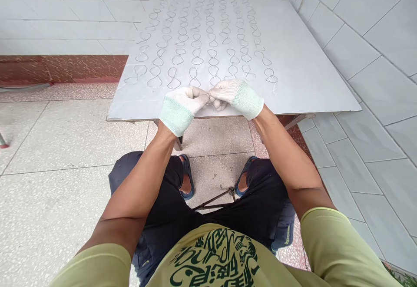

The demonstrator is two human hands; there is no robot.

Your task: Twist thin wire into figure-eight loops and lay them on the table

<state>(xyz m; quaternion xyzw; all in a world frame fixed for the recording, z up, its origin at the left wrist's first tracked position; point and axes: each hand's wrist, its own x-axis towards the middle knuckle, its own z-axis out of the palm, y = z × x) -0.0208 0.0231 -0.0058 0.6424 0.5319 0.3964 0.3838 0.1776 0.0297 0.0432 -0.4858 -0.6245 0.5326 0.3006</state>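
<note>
My left hand (190,100) and my right hand (228,94), both in white knit gloves with pale green cuffs, meet above the front edge of the table. Their fingers are pinched together on a thin wire (213,107); a short curved piece of it shows below the fingertips, and the rest is hidden. Just beyond my hands lie rows of thin wires bent into figure-eight loops, such as one wire loop (213,65) straight ahead and another wire loop (154,76) to the left.
The white tabletop (299,78) reaches back to a tiled wall (81,9), with another tiled wall (368,31) along the right. Below the table edge are my legs, sandals (186,178) and a speckled floor (65,143). A dark metal bar (215,198) shows between my feet.
</note>
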